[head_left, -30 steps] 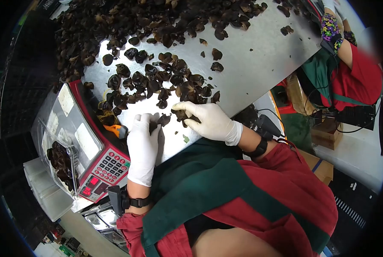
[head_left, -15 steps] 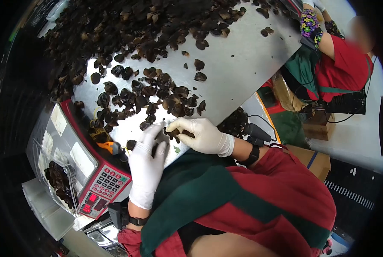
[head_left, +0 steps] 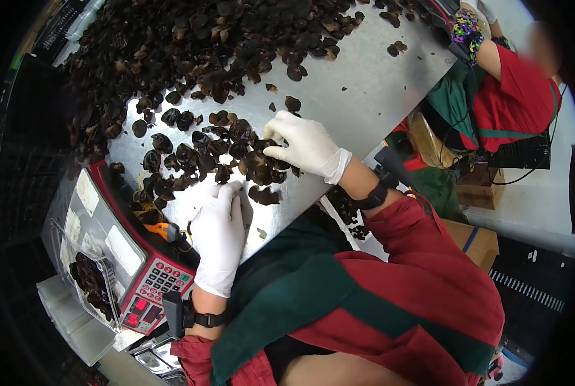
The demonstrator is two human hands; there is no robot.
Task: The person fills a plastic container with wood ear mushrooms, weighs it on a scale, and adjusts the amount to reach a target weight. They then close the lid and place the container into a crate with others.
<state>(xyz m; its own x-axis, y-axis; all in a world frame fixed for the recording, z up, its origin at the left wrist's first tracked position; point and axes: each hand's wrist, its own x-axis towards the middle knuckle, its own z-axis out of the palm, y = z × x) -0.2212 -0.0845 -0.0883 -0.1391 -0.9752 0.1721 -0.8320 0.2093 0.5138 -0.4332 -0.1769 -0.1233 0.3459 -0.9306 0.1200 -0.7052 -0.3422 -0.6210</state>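
Note:
My right hand (head_left: pixel 305 147), in a white glove, is over the near edge of a small group of dark wood ear mushrooms (head_left: pixel 241 132). Its thumb and index finger are apart, with no piece visible between them. My left hand (head_left: pixel 220 235), also gloved, rests low on the metal table (head_left: pixel 358 83). Its fingers are stretched out towards the mushrooms, nothing visible in them, though the fingertips are partly hidden. Between the two hands lies a single wood ear mushroom (head_left: pixel 263 195). A small green scrap (head_left: pixel 261 233) is on the table near the left hand.
A red weighing scale (head_left: pixel 149 270) stands at the left, carrying a clear tray (head_left: pixel 110 276) of mushrooms. An orange-handled tool (head_left: pixel 164 230) lies beside it. A large mushroom heap (head_left: pixel 191 45) covers the far table. Another person (head_left: pixel 515 96) in patterned sleeves works at the upper right.
My right hand has moved up and away from my left, over the mushroom group. The piece it held is let go and now lies on the table. My left hand's fingers have drawn together.

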